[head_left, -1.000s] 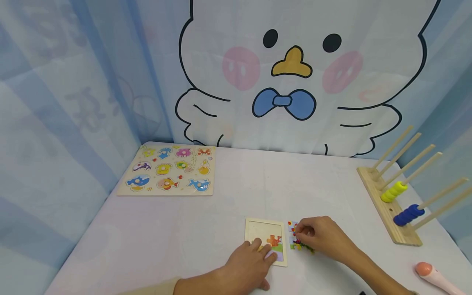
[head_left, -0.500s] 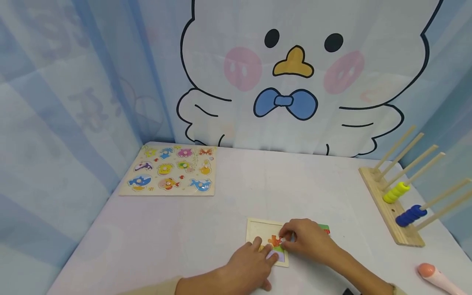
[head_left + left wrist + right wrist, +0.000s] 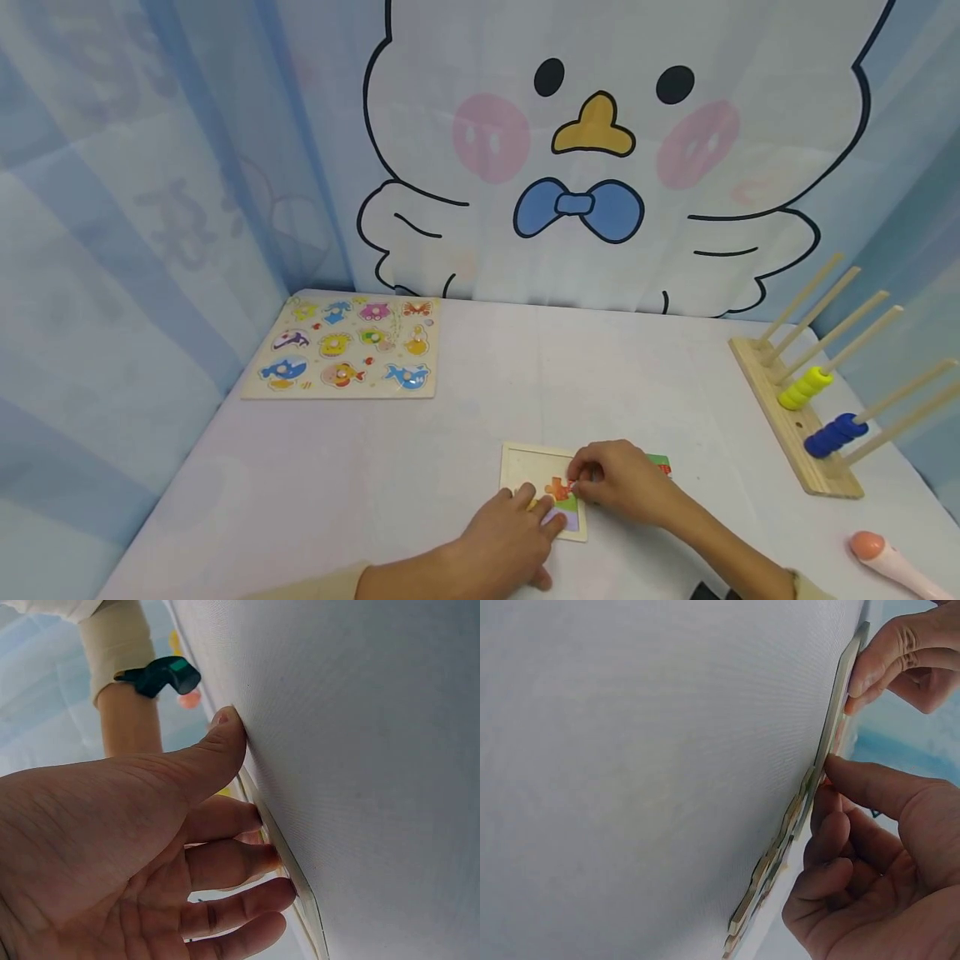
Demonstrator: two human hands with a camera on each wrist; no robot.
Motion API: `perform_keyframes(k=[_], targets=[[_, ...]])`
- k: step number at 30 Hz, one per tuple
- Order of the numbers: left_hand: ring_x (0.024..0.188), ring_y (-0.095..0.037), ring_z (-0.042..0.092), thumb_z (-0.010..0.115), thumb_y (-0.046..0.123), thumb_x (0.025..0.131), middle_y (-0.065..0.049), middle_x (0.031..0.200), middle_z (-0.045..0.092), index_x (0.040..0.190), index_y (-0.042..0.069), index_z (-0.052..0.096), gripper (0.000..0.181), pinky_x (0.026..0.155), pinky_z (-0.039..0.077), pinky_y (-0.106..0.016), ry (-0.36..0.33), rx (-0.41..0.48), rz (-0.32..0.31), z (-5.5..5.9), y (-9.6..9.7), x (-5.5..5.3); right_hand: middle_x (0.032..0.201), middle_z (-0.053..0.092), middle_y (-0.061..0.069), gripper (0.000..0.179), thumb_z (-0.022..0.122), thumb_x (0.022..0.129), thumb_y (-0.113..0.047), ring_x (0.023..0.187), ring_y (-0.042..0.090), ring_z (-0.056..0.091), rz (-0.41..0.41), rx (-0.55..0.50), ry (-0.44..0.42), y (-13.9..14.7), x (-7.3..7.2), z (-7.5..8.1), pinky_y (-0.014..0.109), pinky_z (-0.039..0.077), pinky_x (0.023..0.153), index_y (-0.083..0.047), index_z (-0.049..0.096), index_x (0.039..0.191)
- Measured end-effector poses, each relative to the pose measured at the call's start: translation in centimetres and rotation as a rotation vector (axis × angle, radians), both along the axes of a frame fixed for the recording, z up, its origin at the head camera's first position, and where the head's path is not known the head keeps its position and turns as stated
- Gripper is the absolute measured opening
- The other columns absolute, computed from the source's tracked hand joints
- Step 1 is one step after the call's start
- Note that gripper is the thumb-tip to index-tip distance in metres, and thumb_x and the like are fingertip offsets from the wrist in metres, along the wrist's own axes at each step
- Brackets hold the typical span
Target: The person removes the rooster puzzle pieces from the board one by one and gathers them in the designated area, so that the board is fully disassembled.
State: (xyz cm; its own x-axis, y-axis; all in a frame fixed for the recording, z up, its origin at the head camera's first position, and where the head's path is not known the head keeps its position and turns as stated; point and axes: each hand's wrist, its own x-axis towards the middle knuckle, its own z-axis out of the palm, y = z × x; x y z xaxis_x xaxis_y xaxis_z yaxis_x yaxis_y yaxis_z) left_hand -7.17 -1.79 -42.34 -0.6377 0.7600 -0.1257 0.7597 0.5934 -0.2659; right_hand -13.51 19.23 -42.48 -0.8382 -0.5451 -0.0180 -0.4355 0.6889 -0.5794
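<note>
A small wooden jigsaw tray lies near the table's front, with an orange piece and green and lilac parts at its right side. My left hand rests on the tray's lower part, fingers extended; in the left wrist view, its fingertips are at the tray edge. At the tray's right edge, my right hand pinches a small jigsaw piece between thumb and curled fingers, mostly hiding it. Loose jigsaw pieces lie beside the tray, under the right hand; a green one shows beyond it.
A peg puzzle board with sea animals lies at the back left. On the right stands a wooden peg rack with yellow and blue rings. A pink stick with an orange tip lies at the front right. Printed curtains surround the table.
My right hand has moved left from the loose pieces to the tray's right edge, carrying a jigsaw piece, and has stayed there over the last half second. The left hand stays put.
</note>
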Motion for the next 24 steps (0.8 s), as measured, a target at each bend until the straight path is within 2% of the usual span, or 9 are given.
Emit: perform_keyframes(k=[5, 14, 24], targets=[[0.099, -0.013, 0.047, 0.058, 0.071, 0.081, 0.008, 0.12, 0.059, 0.131, 0.027, 0.058, 0.067, 0.07, 0.04, -0.026, -0.006, -0.002, -0.003, -0.01, -0.02, -0.02, 0.07, 0.056, -0.014, 0.012, 0.077, 0.082, -0.01, 0.061, 0.004, 0.048, -0.007, -0.027, -0.019, 0.03, -0.18, -0.04, 0.025, 0.042, 0.056, -0.018, 0.069, 0.083], [0.102, -0.012, 0.048, 0.056, 0.071, 0.082, 0.008, 0.125, 0.058, 0.134, 0.028, 0.056, 0.067, 0.074, 0.041, -0.028, -0.072, -0.041, 0.019, 0.04, 0.26, -0.4, 0.068, 0.058, -0.009, 0.011, 0.075, 0.078, -0.008, 0.059, 0.007, 0.05, -0.055, -0.096, -0.144, 0.01, -0.45, 0.24, 0.024, 0.042, 0.052, -0.016, 0.068, 0.08], [0.1, -0.012, 0.048, 0.056, 0.071, 0.082, 0.009, 0.128, 0.058, 0.135, 0.028, 0.056, 0.068, 0.073, 0.042, -0.027, -0.062, -0.034, 0.01, 0.06, 0.28, -0.26, 0.069, 0.06, -0.006, 0.01, 0.077, 0.079, -0.009, 0.059, 0.01, 0.052, -0.093, -0.131, -0.194, 0.07, 0.01, 0.39, 0.024, 0.042, 0.052, -0.014, 0.068, 0.081]])
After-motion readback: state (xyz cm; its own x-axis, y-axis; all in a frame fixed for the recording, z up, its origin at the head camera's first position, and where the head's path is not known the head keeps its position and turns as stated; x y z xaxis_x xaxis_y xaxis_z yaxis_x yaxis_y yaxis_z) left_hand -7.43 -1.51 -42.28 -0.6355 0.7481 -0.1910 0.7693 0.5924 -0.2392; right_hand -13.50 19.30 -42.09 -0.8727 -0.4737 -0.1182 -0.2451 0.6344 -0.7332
